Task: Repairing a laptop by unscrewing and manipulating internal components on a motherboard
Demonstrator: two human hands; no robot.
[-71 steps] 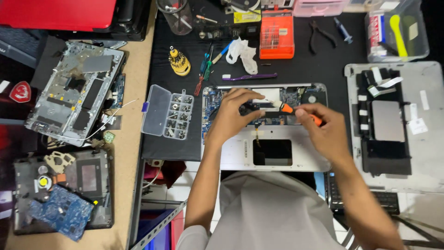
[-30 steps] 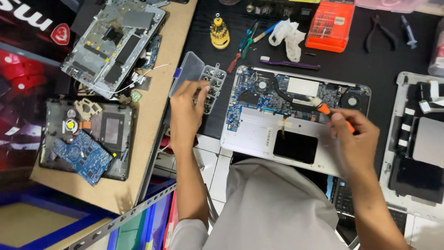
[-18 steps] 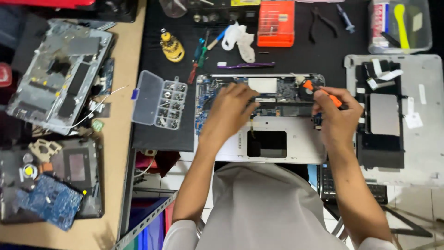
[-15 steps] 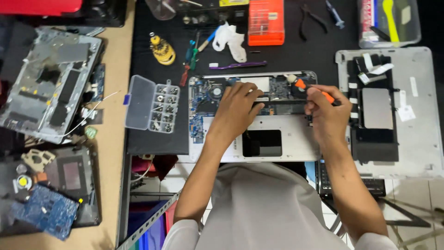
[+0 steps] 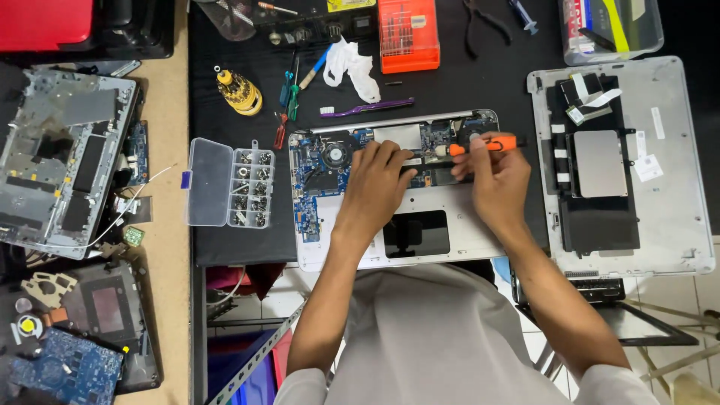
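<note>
While left hand steadies opened laptop, screw box lies beside.

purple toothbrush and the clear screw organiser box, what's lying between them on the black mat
In the head view, between the purple toothbrush and the clear screw organiser box, a small red-handled tool lies on the black mat.

Black mat, tan bench, tiled floor

black work mat, open laptop chassis on it, screw organizer box left of chassis, silver bottom cover right, orange bit case behind
</note>
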